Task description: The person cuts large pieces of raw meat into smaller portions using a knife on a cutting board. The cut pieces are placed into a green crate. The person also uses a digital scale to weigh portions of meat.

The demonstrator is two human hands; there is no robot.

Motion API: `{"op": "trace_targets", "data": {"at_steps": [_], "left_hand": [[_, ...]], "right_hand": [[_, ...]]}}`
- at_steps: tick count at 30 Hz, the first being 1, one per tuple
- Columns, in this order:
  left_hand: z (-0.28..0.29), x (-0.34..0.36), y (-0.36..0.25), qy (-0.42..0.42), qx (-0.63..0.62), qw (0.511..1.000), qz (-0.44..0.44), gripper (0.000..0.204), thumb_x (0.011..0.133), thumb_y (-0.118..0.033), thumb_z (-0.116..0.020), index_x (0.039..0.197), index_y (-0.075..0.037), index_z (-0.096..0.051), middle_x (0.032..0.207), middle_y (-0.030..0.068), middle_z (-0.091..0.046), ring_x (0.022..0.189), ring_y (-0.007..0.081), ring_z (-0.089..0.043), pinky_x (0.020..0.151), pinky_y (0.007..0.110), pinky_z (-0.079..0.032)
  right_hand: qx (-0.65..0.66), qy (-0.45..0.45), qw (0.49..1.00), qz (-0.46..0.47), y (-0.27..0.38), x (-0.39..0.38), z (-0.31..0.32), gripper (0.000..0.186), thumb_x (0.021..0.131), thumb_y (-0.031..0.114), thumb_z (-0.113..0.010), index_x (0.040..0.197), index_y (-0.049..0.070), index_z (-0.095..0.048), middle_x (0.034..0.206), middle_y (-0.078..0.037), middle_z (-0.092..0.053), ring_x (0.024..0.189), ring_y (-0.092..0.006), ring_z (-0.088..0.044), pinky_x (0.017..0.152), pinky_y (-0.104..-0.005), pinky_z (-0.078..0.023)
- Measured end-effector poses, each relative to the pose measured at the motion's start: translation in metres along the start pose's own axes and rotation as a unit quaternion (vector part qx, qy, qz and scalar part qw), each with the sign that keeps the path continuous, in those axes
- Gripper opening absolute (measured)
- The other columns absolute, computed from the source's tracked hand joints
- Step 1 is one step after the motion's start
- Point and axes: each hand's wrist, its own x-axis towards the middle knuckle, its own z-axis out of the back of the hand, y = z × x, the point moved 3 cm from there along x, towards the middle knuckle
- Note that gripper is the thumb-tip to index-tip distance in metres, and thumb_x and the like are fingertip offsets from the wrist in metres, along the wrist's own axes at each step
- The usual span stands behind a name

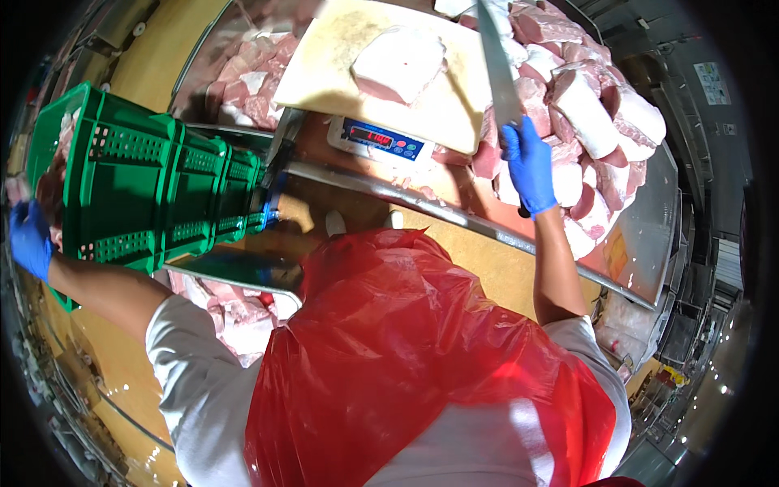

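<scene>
My right hand (529, 169), in a blue glove, is wrapped round the handle of a large knife (501, 81), its broad blade pointing up and away beside the cutting board. At the far left my left hand (31, 240), also gloved in blue, reaches over the stacked green crates (122, 183). Its fingers are closed on a small pale pink piece of meat (18, 188), partly blurred near the picture's rim. On the cream cutting board (324, 57) lies a thick slab of pork (399, 63) with white fat on top. The board rests above a scale (381, 140) with a lit red display.
A big heap of pork pieces (596, 114) covers the metal table's right side. More meat lies in a metal tray (253, 81) left of the board, and in another container (235, 312) beside my red plastic apron (406, 325). The table's metal edge (422, 203) runs before me.
</scene>
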Motion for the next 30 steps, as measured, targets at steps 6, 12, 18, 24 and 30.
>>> {"op": "trace_targets", "data": {"at_steps": [6, 12, 18, 24, 30], "left_hand": [[0.053, -0.117, -0.393, -0.041, -0.544, 0.831, -0.112, 0.043, 0.089, -0.03, -0.064, 0.125, -0.007, -0.065, 0.115, 0.0154, -0.069, 0.1, 0.0263, -0.067, 0.086, 0.036, -0.052], [-0.01, -0.196, -0.695, 0.385, -0.262, 0.781, -0.416, 0.129, 0.062, -0.063, -0.081, 0.154, 0.006, -0.022, 0.15, 0.028, -0.042, 0.137, 0.0394, -0.045, 0.109, 0.042, -0.043], [0.012, -0.216, -0.712, 0.279, -0.218, 0.702, -0.618, 0.1, 0.061, -0.037, -0.086, 0.15, -0.029, -0.04, 0.153, 0.0179, -0.04, 0.131, 0.0415, -0.05, 0.106, 0.055, -0.043], [0.04, -0.231, -0.623, 0.124, -0.363, 0.555, -0.738, 0.039, 0.077, -0.008, -0.078, 0.113, -0.015, -0.065, 0.146, 0.0145, -0.049, 0.129, 0.0372, -0.053, 0.108, 0.051, -0.041], [0.015, -0.293, -0.575, 0.195, -0.681, 0.653, -0.267, 0.019, 0.08, -0.008, -0.076, 0.097, -0.008, -0.068, 0.112, 0.0099, -0.065, 0.103, 0.0304, -0.065, 0.086, 0.039, -0.054]], "right_hand": [[0.052, -0.032, 0.994, -0.087, -0.004, -0.019, 0.001, 0.024, 0.103, 0.02, -0.055, 0.115, -0.001, -0.057, 0.08, -0.013, -0.07, 0.061, -0.0174, -0.066, 0.056, -0.0313, -0.051], [0.085, -0.063, 0.994, 0.003, 0.038, -0.006, -0.007, 0.025, 0.102, 0.021, -0.057, 0.115, 0.0, -0.059, 0.076, -0.012, -0.069, 0.062, -0.0174, -0.066, 0.057, -0.033, -0.051], [0.101, -0.067, 0.989, -0.082, 0.001, -0.04, 0.003, 0.025, 0.102, 0.021, -0.057, 0.112, -0.002, -0.057, 0.075, -0.013, -0.068, 0.061, -0.0174, -0.066, 0.056, -0.0333, -0.051], [0.055, -0.05, 0.989, -0.128, -0.039, -0.09, 0.011, 0.023, 0.1, 0.021, -0.06, 0.105, -0.001, -0.055, 0.073, -0.023, -0.064, 0.064, -0.0401, -0.065, 0.055, -0.0438, -0.047], [-0.006, -0.008, 1.0, -0.016, -0.003, -0.075, -0.026, 0.02, 0.1, 0.02, -0.057, 0.105, 0.002, -0.052, 0.08, -0.027, -0.065, 0.072, -0.0469, -0.064, 0.059, -0.0528, -0.049]]}}
